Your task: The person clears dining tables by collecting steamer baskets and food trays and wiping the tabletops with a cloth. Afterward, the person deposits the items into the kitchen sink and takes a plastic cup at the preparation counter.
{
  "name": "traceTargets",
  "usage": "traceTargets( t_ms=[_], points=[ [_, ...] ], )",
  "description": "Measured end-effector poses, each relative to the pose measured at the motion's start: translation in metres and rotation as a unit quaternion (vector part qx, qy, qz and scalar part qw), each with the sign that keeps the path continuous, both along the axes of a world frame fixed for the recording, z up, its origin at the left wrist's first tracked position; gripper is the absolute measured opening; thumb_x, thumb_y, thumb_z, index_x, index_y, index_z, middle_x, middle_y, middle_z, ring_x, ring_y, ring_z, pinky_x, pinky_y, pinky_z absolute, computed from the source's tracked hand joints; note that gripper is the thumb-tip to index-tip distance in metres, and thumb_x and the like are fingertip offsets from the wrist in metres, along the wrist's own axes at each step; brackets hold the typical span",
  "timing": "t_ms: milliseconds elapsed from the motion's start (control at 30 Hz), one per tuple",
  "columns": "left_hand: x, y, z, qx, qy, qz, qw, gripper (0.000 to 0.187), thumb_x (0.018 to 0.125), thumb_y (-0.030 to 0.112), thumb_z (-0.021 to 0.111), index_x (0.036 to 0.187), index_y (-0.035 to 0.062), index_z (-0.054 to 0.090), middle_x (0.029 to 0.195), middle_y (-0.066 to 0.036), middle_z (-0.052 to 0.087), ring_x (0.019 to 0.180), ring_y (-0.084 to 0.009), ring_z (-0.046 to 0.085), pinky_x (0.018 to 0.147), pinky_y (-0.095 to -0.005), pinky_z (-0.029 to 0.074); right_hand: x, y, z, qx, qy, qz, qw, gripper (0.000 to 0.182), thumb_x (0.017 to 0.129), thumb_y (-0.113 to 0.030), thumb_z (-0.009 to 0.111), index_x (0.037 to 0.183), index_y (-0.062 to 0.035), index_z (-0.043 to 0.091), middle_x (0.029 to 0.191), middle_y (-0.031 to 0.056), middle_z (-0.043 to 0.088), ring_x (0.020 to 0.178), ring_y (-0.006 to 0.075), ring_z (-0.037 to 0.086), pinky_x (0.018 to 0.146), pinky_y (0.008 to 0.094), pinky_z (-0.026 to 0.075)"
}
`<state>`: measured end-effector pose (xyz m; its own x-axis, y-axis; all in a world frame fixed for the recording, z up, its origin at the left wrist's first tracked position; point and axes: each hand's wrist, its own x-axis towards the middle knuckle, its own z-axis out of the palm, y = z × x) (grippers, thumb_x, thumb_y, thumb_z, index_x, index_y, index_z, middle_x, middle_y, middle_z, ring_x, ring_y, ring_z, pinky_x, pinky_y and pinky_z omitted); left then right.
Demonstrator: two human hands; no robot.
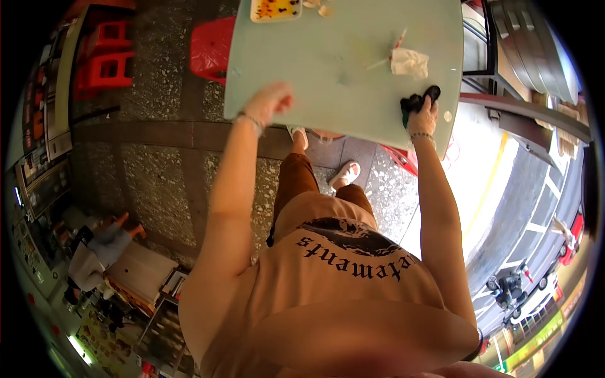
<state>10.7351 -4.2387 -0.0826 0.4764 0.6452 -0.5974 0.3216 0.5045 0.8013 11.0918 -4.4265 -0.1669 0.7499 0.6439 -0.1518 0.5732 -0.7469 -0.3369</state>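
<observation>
My right hand [423,118] is closed around a black bunched cloth [419,104] near the right edge of the pale green table [315,75]. A crumpled white napkin [409,63] lies just beyond it, with a red-and-white stick [401,38] beside it. My left hand [267,103] hangs over the table's near left part, its fingers smeared by motion. Both hands look covered by thin clear gloves. At the far edge sits a white tray [276,10] with orange liquid and dark bits, next to some small pale scraps [324,11].
A red stool [212,49] stands against the table's left side, and more red stools [107,57] are stacked farther left. Below right, another red seat [401,159] shows under the table edge. A person [104,252] is at the lower left. A road with vehicles [509,290] lies right.
</observation>
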Motion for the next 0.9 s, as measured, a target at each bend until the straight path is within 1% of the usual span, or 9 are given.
traceTargets(
  t_ms=[133, 233, 367, 433, 467, 633, 700, 733, 900],
  points=[
    [-0.001, 0.181, -0.016, 0.335, 0.339, 0.013, 0.879, 0.038, 0.088, 0.032, 0.051, 0.107, 0.0004, 0.059, 0.103, -0.015, 0.064, 0.094, -0.0246, 0.061, 0.083, -0.0357, 0.048, -0.003, 0.006, -0.006, 0.007, -0.019, -0.020, 1.000, 0.066, 0.077, -0.012, 0.058, 0.138, -0.0110, 0.034, 0.145, 0.0220, 0.026, 0.132, 0.0392, 0.028, 0.109, 0.0420, 0.028],
    [0.019, 0.270, -0.025, 0.295, 0.354, 0.008, 0.887, 0.046, 0.086, 0.033, 0.051, 0.119, 0.0003, 0.053, 0.122, -0.021, 0.055, 0.109, -0.0327, 0.056, 0.092, -0.0393, 0.044, -0.005, 0.023, -0.005, 0.059, -0.011, -0.069, 0.996, 0.063, 0.074, -0.010, 0.057, 0.135, -0.0102, 0.039, 0.142, 0.0222, 0.032, 0.128, 0.0378, 0.036, 0.106, 0.0416, 0.032],
    [0.035, 0.341, -0.063, 0.206, 0.307, -0.021, 0.929, 0.040, 0.086, 0.030, 0.051, 0.113, 0.0001, 0.056, 0.117, -0.023, 0.057, 0.109, -0.0342, 0.055, 0.091, -0.0417, 0.043, 0.010, 0.069, -0.005, 0.209, 0.035, -0.251, 0.945, 0.055, 0.072, -0.008, 0.053, 0.127, -0.0075, 0.050, 0.111, 0.0225, 0.060, 0.100, 0.0362, 0.059, 0.089, 0.0391, 0.046],
    [0.019, 0.374, -0.104, 0.391, 0.313, -0.309, 0.808, 0.038, 0.087, 0.028, 0.050, 0.110, -0.0013, 0.057, 0.111, -0.022, 0.059, 0.102, -0.0332, 0.058, 0.086, -0.0412, 0.044, 0.020, 0.110, -0.002, 0.277, 0.105, -0.243, 0.924, 0.055, 0.073, -0.008, 0.050, 0.128, -0.0048, 0.048, 0.104, 0.0207, 0.063, 0.093, 0.0281, 0.062, 0.083, 0.0349, 0.048],
    [0.044, 0.340, -0.040, 0.201, 0.291, -0.130, 0.926, 0.034, 0.087, 0.026, 0.049, 0.106, -0.0018, 0.057, 0.100, -0.019, 0.061, 0.091, -0.0300, 0.059, 0.080, -0.0402, 0.044, 0.023, 0.129, -0.003, 0.260, 0.091, -0.223, 0.935, 0.055, 0.073, -0.008, 0.050, 0.128, -0.0032, 0.048, 0.105, 0.0197, 0.063, 0.094, 0.0274, 0.062, 0.085, 0.0338, 0.047],
    [0.022, 0.337, -0.057, 0.121, 0.213, -0.103, 0.964, 0.027, 0.089, 0.020, 0.049, 0.103, -0.0020, 0.057, 0.098, -0.012, 0.062, 0.085, -0.0203, 0.060, 0.076, -0.0356, 0.046, 0.035, 0.227, -0.021, 0.214, 0.022, -0.102, 0.971, 0.055, 0.073, -0.014, 0.052, 0.127, -0.0070, 0.050, 0.117, 0.0197, 0.058, 0.107, 0.0334, 0.057, 0.094, 0.0374, 0.043],
    [0.005, 0.314, -0.042, 0.041, 0.079, 0.024, 0.996, 0.025, 0.090, 0.015, 0.048, 0.106, -0.0021, 0.055, 0.102, -0.011, 0.060, 0.088, -0.0182, 0.061, 0.077, -0.0328, 0.049, 0.029, 0.263, -0.015, 0.206, 0.051, -0.107, 0.971, 0.056, 0.074, -0.017, 0.054, 0.128, -0.0058, 0.050, 0.115, 0.0201, 0.060, 0.105, 0.0285, 0.058, 0.092, 0.0336, 0.043],
    [-0.008, 0.306, -0.036, 0.025, 0.048, 0.044, 0.998, 0.025, 0.091, 0.013, 0.047, 0.109, -0.0028, 0.053, 0.104, -0.011, 0.060, 0.089, -0.0176, 0.061, 0.077, -0.0320, 0.051, 0.019, 0.288, 0.003, 0.228, 0.212, -0.166, 0.936, 0.057, 0.075, -0.024, 0.060, 0.128, -0.0071, 0.050, 0.125, 0.0191, 0.054, 0.113, 0.0337, 0.053, 0.096, 0.0387, 0.042],
    [-0.089, 0.258, -0.031, -0.014, 0.012, 0.091, 0.996, 0.032, 0.093, 0.017, 0.048, 0.115, -0.0059, 0.047, 0.111, -0.013, 0.057, 0.096, -0.0205, 0.062, 0.080, -0.0342, 0.055, 0.005, 0.379, 0.000, 0.117, -0.020, 0.104, 0.987, 0.068, 0.075, -0.034, 0.064, 0.132, -0.0044, 0.043, 0.133, 0.0164, 0.047, 0.119, 0.0318, 0.048, 0.100, 0.0375, 0.039]
  ],
)
